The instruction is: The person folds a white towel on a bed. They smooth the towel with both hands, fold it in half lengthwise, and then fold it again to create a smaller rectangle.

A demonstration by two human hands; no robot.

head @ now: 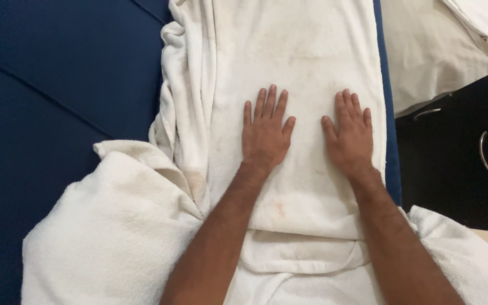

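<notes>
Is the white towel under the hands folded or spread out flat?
Folded. The white towel lies as a long narrow strip with layered edges near the wrists; the left hand and right hand press flat on it.

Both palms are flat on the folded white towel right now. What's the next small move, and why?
Probably slide the left hand outward to the towel's left edge and tuck in the bunched folds there. The panel under both palms looks flat, and the right hand already lies near the right edge, while the left side is rumpled against the blue mattress.

Dark blue mattress [57, 101] at left, black cabinet [458, 164] with curved metal handles [483, 151] at right, cream pillow [425, 51] beyond.
</notes>
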